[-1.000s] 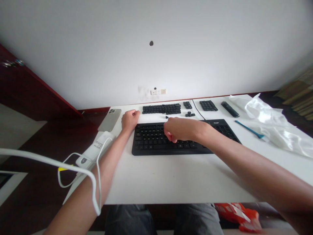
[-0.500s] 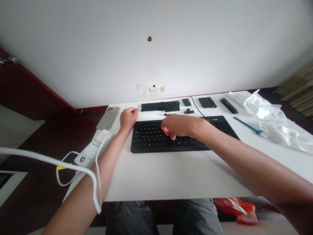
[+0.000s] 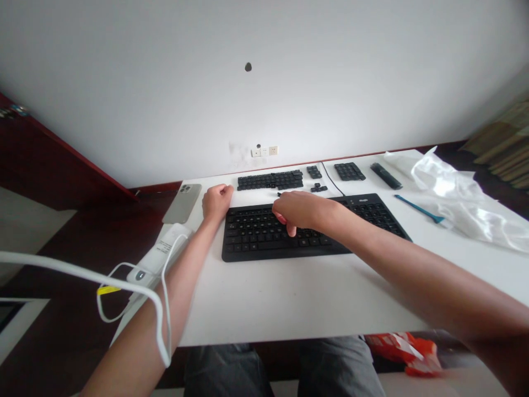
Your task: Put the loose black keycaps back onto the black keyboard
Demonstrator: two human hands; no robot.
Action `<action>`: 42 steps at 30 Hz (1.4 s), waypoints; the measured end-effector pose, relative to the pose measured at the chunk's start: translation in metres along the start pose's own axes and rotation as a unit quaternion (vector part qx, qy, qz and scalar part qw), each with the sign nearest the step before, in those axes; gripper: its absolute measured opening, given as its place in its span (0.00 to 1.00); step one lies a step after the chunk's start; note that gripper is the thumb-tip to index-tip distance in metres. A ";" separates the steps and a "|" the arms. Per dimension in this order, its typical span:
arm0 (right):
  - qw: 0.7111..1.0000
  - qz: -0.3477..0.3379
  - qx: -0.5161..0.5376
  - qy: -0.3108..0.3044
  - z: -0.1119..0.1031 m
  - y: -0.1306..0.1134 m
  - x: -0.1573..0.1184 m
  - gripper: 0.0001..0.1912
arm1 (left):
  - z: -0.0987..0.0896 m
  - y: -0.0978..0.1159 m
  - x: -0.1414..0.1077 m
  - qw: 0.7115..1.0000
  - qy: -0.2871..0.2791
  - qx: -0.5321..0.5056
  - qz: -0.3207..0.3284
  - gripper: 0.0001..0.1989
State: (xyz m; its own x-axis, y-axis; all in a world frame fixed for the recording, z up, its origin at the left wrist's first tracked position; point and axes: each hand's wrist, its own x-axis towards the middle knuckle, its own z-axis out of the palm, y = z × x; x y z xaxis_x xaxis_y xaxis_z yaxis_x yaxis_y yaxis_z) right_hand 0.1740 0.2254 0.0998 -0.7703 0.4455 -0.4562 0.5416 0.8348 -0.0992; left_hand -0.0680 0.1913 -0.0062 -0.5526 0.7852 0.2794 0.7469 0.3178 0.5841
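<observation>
White desk (image 3: 306,309) under black keyboard (image 3: 256,248), most keys seated in place; loose keycaps (image 3: 270,180) lined up in blocks beyond its far edge. Right hand (image 3: 300,212) arched over middle keys, fingers (image 3: 291,231) curled down, grip hidden, cannot tell if holding keycap. Left hand (image 3: 217,201) closed in loose fist beside keyboard's top-left corner, nothing showing in it

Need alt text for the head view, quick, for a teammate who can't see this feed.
The right hand is curled over a black keyboard on a white desk, and the left hand sits in a loose fist by the keyboard's top left corner. Rows of black keycaps lie beyond the keyboard.
</observation>
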 end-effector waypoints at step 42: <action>0.971 0.008 0.074 0.228 0.024 0.066 0.050 0.07 | -0.001 0.000 0.001 1.000 -0.005 0.000 -0.001 0.19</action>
State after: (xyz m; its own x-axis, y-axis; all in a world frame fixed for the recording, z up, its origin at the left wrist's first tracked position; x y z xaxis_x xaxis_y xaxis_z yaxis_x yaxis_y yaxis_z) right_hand 0.1787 0.2950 0.0492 -0.8127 0.5822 -0.0234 0.5703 0.7867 -0.2361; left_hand -0.0687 0.1913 -0.0056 -0.5503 0.7900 0.2702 0.7459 0.3198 0.5842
